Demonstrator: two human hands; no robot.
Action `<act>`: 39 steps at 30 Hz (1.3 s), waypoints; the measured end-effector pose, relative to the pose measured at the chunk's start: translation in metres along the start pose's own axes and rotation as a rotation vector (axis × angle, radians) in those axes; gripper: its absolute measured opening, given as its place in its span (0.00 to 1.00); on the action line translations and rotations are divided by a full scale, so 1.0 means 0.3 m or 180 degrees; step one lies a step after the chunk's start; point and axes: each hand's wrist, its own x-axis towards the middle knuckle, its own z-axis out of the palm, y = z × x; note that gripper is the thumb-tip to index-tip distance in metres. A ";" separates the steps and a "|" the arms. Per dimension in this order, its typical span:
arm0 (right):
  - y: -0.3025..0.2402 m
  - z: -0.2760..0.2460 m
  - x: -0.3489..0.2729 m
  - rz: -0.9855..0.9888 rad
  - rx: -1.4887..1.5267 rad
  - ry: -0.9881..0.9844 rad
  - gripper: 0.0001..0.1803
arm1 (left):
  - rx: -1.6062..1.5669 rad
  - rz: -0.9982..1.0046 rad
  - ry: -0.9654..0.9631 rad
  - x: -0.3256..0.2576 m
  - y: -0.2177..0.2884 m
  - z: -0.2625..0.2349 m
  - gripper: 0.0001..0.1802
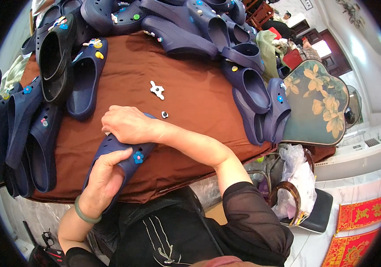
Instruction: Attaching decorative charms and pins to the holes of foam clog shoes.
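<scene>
1. Navy clog in both hands lay at the near edge of the brown cloth, left of the middle, its toe pointing to the far side and its heel end toward the person's body.
2. Around its near-left part, the left hand was closed, gripping the shoe, with the thumb laid across the upper; a pale green bangle circled that wrist.
3. Over the toe end, the right hand was curled with its knuckles up. Its fingertips were hidden, so I could not tell whether they pinched anything; a sliver of something white showed beneath them.
4. Just right of the left thumb, a blue flower charm sat on the clog's upper.
5. Beyond the right hand, a white charm lay loose on the cloth, with a small black-and-white charm on its near side, apart from it.
6. More navy clogs were heaped along the far edge, and others stood at the left and right; a black clog leaned among those on the left.
</scene>
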 end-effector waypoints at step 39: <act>0.292 -0.054 -0.400 0.1308 0.0030 0.2338 0.09 | 0.0229 0.0011 -0.0013 -0.020 0.001 -0.004 0.26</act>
